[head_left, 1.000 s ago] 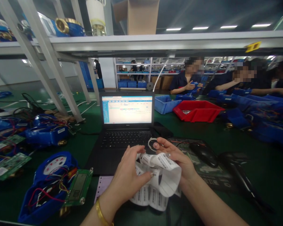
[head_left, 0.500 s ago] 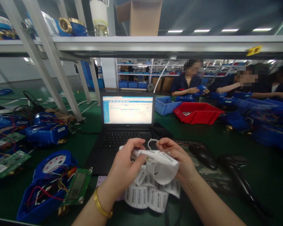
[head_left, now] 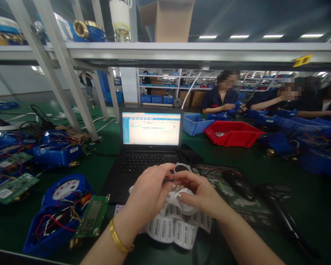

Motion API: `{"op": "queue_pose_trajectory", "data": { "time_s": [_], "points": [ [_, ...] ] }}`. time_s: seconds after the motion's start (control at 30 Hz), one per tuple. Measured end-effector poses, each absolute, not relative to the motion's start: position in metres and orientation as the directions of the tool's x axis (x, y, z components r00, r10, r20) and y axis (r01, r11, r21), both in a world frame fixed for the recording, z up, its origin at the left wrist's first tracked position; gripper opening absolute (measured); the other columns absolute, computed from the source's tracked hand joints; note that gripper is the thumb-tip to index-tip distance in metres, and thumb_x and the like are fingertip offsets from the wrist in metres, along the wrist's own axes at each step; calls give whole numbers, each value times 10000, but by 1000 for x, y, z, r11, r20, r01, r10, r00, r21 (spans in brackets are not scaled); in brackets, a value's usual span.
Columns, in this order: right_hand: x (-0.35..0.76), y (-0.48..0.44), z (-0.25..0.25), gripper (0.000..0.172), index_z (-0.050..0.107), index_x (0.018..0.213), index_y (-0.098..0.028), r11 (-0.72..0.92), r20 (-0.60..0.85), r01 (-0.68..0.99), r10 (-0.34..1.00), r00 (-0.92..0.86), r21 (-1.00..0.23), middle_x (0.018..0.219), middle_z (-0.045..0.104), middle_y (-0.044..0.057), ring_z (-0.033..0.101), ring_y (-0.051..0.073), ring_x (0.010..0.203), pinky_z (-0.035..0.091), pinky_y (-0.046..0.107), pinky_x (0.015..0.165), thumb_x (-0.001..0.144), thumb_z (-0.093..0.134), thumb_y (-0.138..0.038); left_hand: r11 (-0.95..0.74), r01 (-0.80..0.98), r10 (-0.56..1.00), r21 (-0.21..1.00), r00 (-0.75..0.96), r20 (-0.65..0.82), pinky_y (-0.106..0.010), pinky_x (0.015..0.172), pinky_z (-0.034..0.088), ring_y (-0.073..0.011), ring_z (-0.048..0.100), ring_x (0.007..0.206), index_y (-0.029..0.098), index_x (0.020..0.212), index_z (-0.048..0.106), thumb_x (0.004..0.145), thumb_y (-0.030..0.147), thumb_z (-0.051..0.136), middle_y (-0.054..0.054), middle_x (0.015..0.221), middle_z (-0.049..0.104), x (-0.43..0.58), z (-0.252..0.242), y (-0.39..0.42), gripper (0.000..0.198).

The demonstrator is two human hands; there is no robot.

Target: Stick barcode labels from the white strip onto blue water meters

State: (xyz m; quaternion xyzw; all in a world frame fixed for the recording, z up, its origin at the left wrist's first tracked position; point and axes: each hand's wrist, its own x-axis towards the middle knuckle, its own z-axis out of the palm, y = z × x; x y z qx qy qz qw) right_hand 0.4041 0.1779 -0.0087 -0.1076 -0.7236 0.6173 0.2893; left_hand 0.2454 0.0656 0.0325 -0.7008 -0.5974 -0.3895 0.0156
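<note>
My left hand (head_left: pixel 147 193) and my right hand (head_left: pixel 198 193) meet in front of the open laptop (head_left: pixel 150 147), both with fingers pinched on a long white strip of barcode labels (head_left: pixel 176 224). The strip curls between the fingertips and hangs in folds onto the green table below my hands. A gold bangle sits on my left wrist. A small white ring (head_left: pixel 182 167) lies just beyond my fingers, near the laptop's keyboard.
Blue water meters with wired circuit boards (head_left: pixel 63 215) lie at the left. A black mouse (head_left: pixel 238 182) and a black handheld scanner (head_left: pixel 281 206) rest at the right. Blue bin (head_left: pixel 194 123) and red bin (head_left: pixel 234 132) stand behind. Other people work across the table.
My hands have drawn closer together and lower. The wide loop of labels that my right hand held up has been gathered into a tighter curl between both hands.
</note>
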Motion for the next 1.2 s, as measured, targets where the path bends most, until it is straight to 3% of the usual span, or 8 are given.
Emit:
{"op": "queue_pose_trajectory", "data": {
  "time_s": [0.13, 0.3, 0.4, 0.57, 0.8, 0.93, 1.1, 1.2],
  "points": [
    [402, 179, -10, 283, 658, 1014, -178, 175, 285, -225, 550, -785, -959, 832, 666, 46, 557, 121, 647, 427, 209, 560, 733, 686, -177, -161, 822, 815, 547, -202, 544, -349, 887, 436, -193, 575, 979, 201, 1181, 498, 899, 200, 429, -56, 1034, 617, 234, 29, 65, 291],
    [402, 186, -13, 223, 685, 966, -175, 100, 321, -331, 609, -726, -938, 768, 656, 47, 570, 117, 627, 423, 183, 525, 750, 718, -218, 187, 658, 865, 730, -463, 195, -453, 940, 401, -269, 545, 1080, 171, 1151, 516, 925, 390, 333, -115, 1132, 598, 222, 19, 56, 364],
    [403, 190, -15, 209, 702, 933, -192, 84, 318, -360, 675, -665, -929, 751, 648, 37, 572, 113, 622, 432, 174, 529, 739, 755, -248, 252, 630, 872, 735, -477, 110, -458, 972, 376, -272, 516, 1107, 155, 1136, 542, 921, 400, 283, -122, 1149, 585, 223, 12, 47, 417],
    [405, 191, -17, 220, 713, 877, -198, 42, 284, -378, 736, -614, -925, 736, 637, 31, 545, 102, 575, 409, 164, 487, 692, 803, -278, 285, 693, 902, 662, -428, 60, -439, 978, 359, -269, 466, 1113, 140, 1081, 552, 813, 281, 477, -108, 1121, 553, 228, 5, 40, 312],
    [406, 190, -18, 247, 700, 858, -184, 45, 237, -322, 773, -589, -946, 736, 635, 42, 558, 125, 588, 436, 193, 502, 672, 813, -302, 184, 684, 901, 706, -405, 158, -389, 867, 375, -222, 488, 971, 191, 853, 537, 754, 134, 459, -41, 972, 552, 231, 5, 42, 138],
    [407, 189, -15, 200, 691, 876, -190, 145, 283, -265, 736, -615, -953, 758, 649, 45, 575, 141, 622, 446, 205, 525, 698, 754, -257, 66, 676, 895, 734, -366, 256, -388, 867, 382, -215, 495, 960, 185, 819, 519, 762, 129, 439, -44, 981, 563, 231, 10, 42, 113],
    [413, 184, -6, 277, 677, 1040, -223, 437, 412, -155, 590, -694, -886, 1005, 668, 63, 605, 218, 941, 477, 325, 829, 775, 612, -176, -67, 787, 903, 613, -214, 373, -463, 1048, 268, -184, 501, 894, 183, 845, 494, 830, 103, 378, -30, 896, 560, 236, 26, 46, 142],
    [416, 179, -1, 352, 619, 1186, -241, 487, 442, -196, 464, -768, -851, 1176, 614, 71, 550, 246, 1100, 425, 381, 951, 841, 559, -200, -159, 855, 922, 494, -50, 383, -453, 1108, 193, -160, 501, 893, 183, 841, 486, 834, 48, 355, -7, 858, 545, 242, 41, 53, 189]
  ]
}}
